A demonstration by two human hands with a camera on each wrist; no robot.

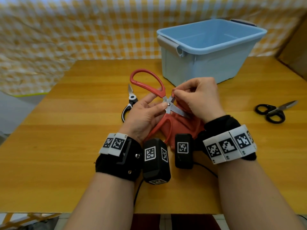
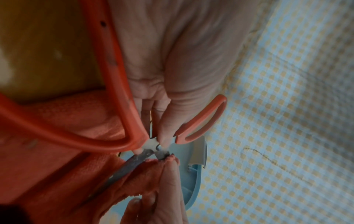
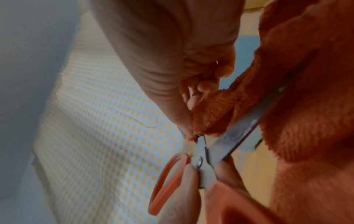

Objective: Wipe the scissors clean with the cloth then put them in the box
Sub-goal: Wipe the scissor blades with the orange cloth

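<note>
The red-handled scissors (image 1: 150, 82) are held above the table with their blades spread apart. My left hand (image 1: 146, 112) pinches them at the pivot screw, thumb on top. My right hand (image 1: 197, 97) pinches a fold of the red cloth (image 1: 179, 125) around the short upper blade, close to the pivot. The long lower blade (image 3: 239, 133) lies bare against the cloth. In the left wrist view the scissors (image 2: 122, 124) cross the cloth (image 2: 80, 115), and the right wrist view shows the cloth (image 3: 306, 91) draped on the right. The light blue box (image 1: 212, 47) stands open behind the hands.
Black-and-white handled shears (image 1: 130, 103) lie on the wooden table (image 1: 66, 130) left of my left hand. Black-handled scissors (image 1: 274, 110) lie at the right. A yellow checked sheet (image 1: 66, 30) hangs behind the table. A brown board (image 1: 295, 47) leans at the far right.
</note>
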